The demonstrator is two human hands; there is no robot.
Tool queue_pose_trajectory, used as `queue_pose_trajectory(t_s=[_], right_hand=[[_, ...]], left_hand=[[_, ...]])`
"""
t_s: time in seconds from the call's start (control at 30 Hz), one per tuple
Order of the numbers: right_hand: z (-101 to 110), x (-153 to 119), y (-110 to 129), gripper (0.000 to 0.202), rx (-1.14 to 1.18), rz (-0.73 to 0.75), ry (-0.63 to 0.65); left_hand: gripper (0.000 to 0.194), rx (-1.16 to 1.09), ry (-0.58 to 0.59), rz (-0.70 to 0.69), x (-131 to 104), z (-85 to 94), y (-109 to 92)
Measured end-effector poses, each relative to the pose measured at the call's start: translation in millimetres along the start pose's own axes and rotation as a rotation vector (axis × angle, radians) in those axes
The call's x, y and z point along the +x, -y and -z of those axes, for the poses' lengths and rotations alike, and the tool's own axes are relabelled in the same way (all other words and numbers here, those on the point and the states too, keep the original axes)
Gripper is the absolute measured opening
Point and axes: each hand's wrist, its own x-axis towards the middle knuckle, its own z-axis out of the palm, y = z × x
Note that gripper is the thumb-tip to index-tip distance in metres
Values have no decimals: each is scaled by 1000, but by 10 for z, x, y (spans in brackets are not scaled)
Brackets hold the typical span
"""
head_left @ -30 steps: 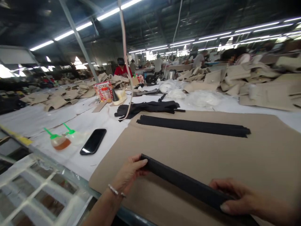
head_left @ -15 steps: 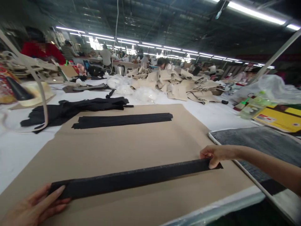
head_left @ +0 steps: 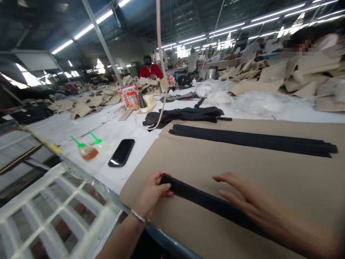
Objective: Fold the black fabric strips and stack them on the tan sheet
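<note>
A long black fabric strip (head_left: 199, 196) lies across the brown board (head_left: 194, 162), running from the middle toward the lower right. My left hand (head_left: 155, 190) pinches its left end between thumb and fingers. Over the strip's middle hangs my right hand (head_left: 242, 194), blurred, with fingers stretched out and apart and nothing in them. My right forearm hides the strip's far end. Farther back on the board rests a flat stack of similar black strips (head_left: 250, 140).
A heap of black strips (head_left: 185, 114) lies behind the board, beside a pale hose (head_left: 161, 72). To the left are a phone (head_left: 122, 153) and two green-tipped bottles (head_left: 88, 151). A white slatted rack (head_left: 48, 216) stands at the lower left. Beige pieces (head_left: 272, 77) pile up behind.
The view has swung left. My right hand has let go of the strip's right end and moved in over its middle, fingers spread. My left hand still holds the left end.
</note>
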Motion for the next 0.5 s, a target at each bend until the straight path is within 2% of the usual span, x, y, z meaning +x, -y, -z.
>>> queue_pose_trajectory(t_s=[0.07,0.13,0.2,0.27,0.33,0.4,0.43,0.5], right_hand=[[-356,313,370,44,47,109,81],[-639,576,641,37,45,108,107],[-826,751,785,27,19,76,110],[-931,840,822,22,-12,43,93],[-979,874,805,20,-36,23,71],[-999,886,784,19,-54,17,57],[-1004,891,780,19,-60,19,55],[-1010,909,781,17,-66,25,58]], left_hand=[[42,-7,-1,-7,-15,18,15],[42,-4,17,-20,-5,47,38],[39,80,27,-66,25,96,70],[37,211,-21,-134,53,157,104],[36,405,-150,-297,52,218,135],[34,643,-233,-562,18,263,167],[33,776,-209,-705,-7,279,184],[33,985,-49,-890,-60,298,226]])
